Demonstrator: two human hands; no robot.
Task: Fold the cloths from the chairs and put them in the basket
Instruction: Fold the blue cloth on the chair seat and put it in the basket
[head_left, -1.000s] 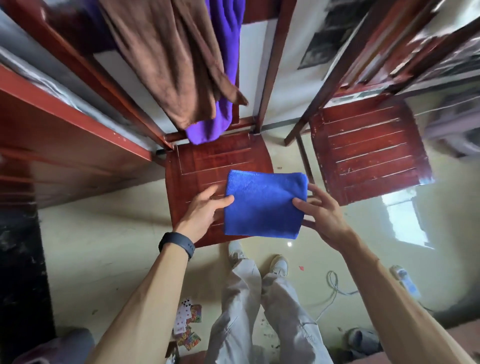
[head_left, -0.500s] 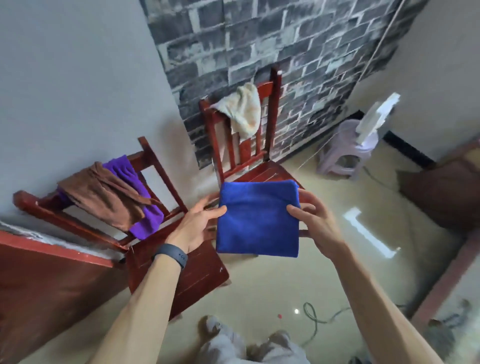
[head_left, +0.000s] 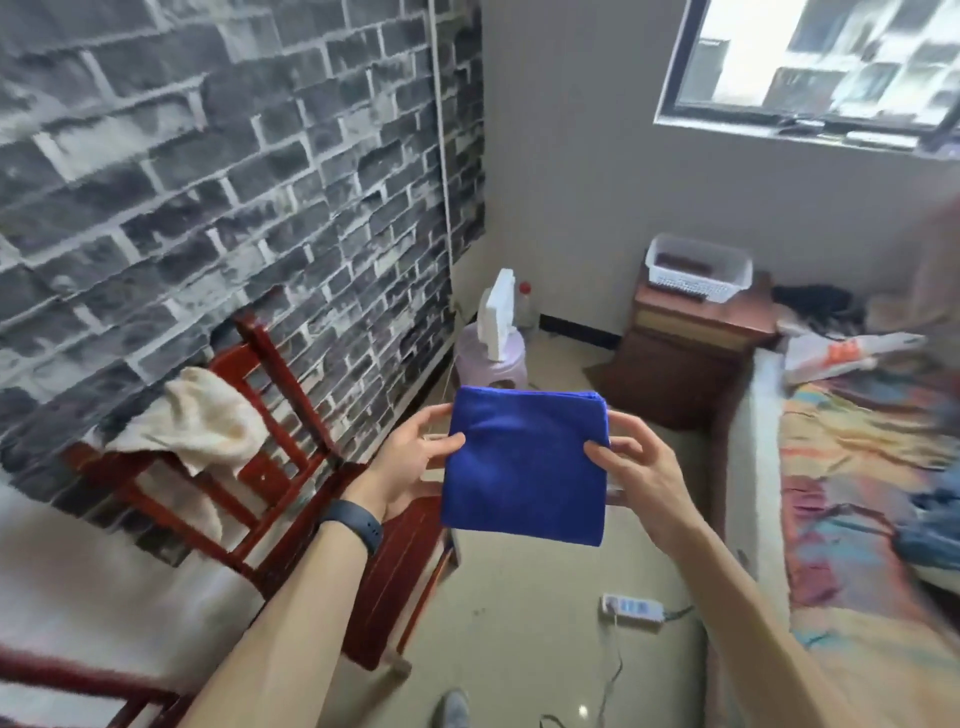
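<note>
Blue cloth: folded square, looks like soft microfibre. I judge it light and limp, likely to flop open unless pinched at both side edges. It is in mid-air above the floor, between my hands. Left hand pinches the left edge, thumb on top. Right hand pinches the right edge, other fingers loosely spread. Basket well apart, on the cabinet. Cream cloth draped on the chair.

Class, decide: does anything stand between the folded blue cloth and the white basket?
Nothing visible does. Between the blue cloth and the white basket on the cabinet is open space; the stool stands left of it.
</note>
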